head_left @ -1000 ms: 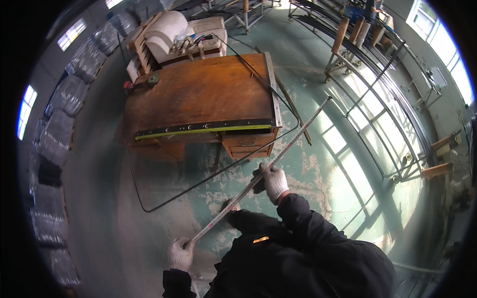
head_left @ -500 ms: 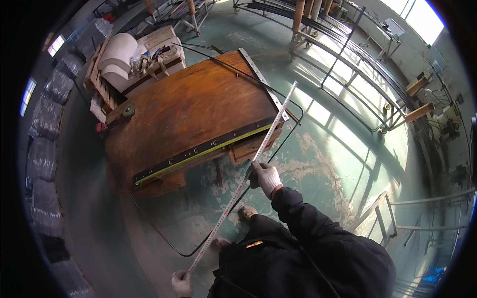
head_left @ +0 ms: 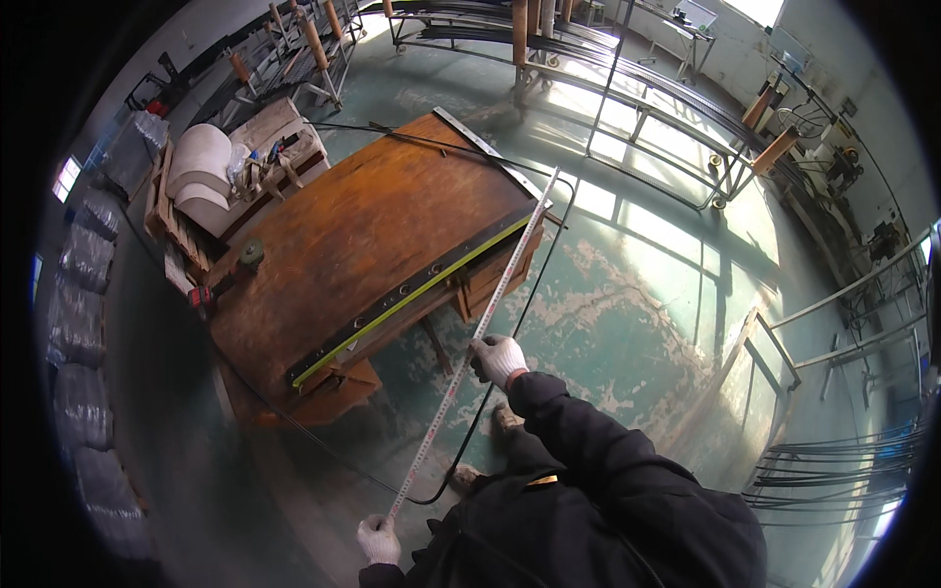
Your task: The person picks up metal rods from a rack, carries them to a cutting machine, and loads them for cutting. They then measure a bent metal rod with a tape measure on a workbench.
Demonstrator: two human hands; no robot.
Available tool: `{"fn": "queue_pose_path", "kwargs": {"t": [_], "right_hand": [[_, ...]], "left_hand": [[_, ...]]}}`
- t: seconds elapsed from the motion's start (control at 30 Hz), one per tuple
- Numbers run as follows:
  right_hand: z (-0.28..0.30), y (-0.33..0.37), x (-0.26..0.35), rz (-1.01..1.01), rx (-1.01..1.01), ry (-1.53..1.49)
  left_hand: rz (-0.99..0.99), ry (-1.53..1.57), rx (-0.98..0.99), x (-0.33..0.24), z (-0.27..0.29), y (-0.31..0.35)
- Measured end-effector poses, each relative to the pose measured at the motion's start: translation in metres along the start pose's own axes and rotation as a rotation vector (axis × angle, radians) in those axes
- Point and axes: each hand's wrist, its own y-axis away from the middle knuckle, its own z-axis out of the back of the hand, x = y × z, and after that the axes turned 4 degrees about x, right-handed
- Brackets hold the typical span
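My right hand point(head_left: 497, 360), in a white glove with grey fingers, is closed around a long white tape-measure blade point(head_left: 461, 386) partway along it. My left hand point(head_left: 379, 539), also gloved, is closed at the blade's near end; any case there is hidden. The blade runs up and right, its far end by the corner of a rusty brown metal-topped table point(head_left: 392, 206). A thin black rod point(head_left: 534, 294), bent into a large loop, lies across the tabletop and hangs out over the near side, passing just beside my right hand.
On the table lies a red-and-black angle grinder point(head_left: 227, 278); a yellow-green strip point(head_left: 412, 299) edges its near side. Behind stands a crate with white rolls point(head_left: 201, 162). Wrapped stacks point(head_left: 83, 323) line the left. Wheeled racks point(head_left: 637, 113) hold long bars at the far right.
The whole view has turned, shifting the racks leftward. Both hands still grip the tape blade, and they appear closer together. The blade's far end stays by the table corner.
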Motion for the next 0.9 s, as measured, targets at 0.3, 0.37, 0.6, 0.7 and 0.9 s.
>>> {"fn": "queue_pose_path", "kwargs": {"t": [0.3,0.37,0.6,0.7,0.9], "right_hand": [[-0.012,0.002,0.0,-0.068,-0.038,-0.111],[-0.012,0.003,0.003,-0.062,-0.047,-0.085],[-0.004,0.003,-0.006,-0.073,-0.019,-0.158],[-0.001,0.006,-0.014,-0.084,-0.031,-0.072],[0.004,0.033,-0.057,-0.061,-0.277,0.223]], "left_hand": [[-0.046,-0.094,-0.026,0.008,-0.004,-0.008],[-0.024,-0.081,-0.019,0.009,-0.009,-0.008],[0.003,-0.051,0.01,0.028,-0.03,-0.013],[0.035,-0.052,0.035,0.035,-0.032,-0.014],[0.052,-0.066,0.036,0.033,-0.034,-0.011]]}}
